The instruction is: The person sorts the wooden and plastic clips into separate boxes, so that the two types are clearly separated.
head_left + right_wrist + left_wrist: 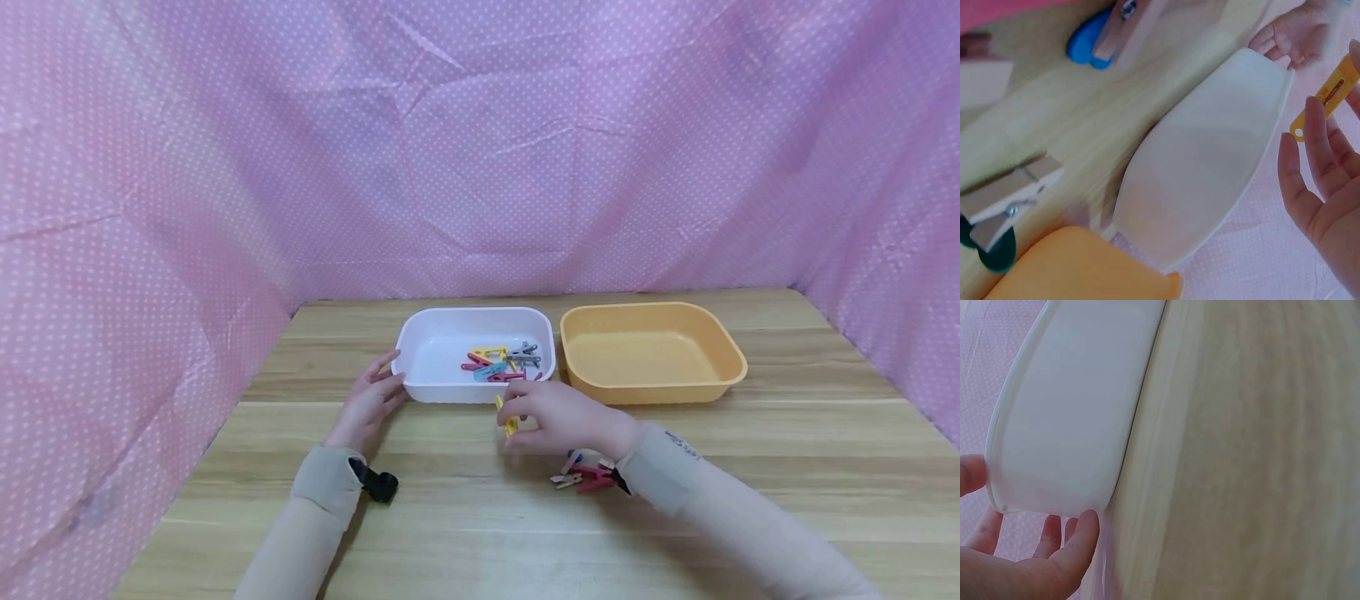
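Observation:
A white plastic tray point(442, 392) holds several clothespins in yellow, red, blue and grey, heaped toward its right side. My left hand point(368, 403) touches the tray's left end, fingers spread along its rim and wall; the left wrist view shows its fingertips point(1088, 520) against the tray's outside. In front of the tray's near right corner, my right hand point(558, 415) pinches a yellow clothespin point(1329, 94) between thumb and fingers. Below that wrist, a red clothespin point(596, 477) lies on the table among wooden ones, partly hidden by the wrist strap.
An orange tray point(652, 393) stands right beside the white one, with nothing in it. In the right wrist view, wooden clothespins with a blue end point(1088, 44) and a green end point(997, 250) lie on the wooden table point(465, 525). Pink dotted cloth point(480, 167) surrounds the table.

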`<state>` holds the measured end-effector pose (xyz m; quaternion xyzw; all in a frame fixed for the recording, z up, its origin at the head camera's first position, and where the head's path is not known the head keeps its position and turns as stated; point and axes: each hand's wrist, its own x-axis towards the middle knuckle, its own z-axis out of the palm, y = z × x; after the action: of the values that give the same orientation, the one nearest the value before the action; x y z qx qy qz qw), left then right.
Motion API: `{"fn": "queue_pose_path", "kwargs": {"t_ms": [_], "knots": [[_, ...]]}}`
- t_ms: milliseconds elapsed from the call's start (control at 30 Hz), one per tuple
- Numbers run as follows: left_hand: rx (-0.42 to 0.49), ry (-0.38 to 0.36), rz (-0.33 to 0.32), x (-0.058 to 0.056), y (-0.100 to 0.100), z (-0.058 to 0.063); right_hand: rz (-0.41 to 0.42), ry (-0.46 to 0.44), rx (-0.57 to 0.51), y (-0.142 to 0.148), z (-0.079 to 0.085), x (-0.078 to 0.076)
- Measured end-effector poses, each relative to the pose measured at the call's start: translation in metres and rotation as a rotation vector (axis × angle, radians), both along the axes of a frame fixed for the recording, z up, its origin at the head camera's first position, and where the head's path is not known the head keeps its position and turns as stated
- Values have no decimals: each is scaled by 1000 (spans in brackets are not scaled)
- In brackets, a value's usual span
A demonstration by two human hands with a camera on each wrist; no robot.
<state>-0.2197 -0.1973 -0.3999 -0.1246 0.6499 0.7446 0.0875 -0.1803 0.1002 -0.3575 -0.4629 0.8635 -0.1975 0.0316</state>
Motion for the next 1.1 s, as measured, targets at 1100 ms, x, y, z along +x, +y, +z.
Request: {"fn": "queue_pose_path", "kwargs": {"t_ms": [1100], "knots": [[12, -2, 7, -1, -1, -1, -240, 52, -123, 25, 22, -43]]}}
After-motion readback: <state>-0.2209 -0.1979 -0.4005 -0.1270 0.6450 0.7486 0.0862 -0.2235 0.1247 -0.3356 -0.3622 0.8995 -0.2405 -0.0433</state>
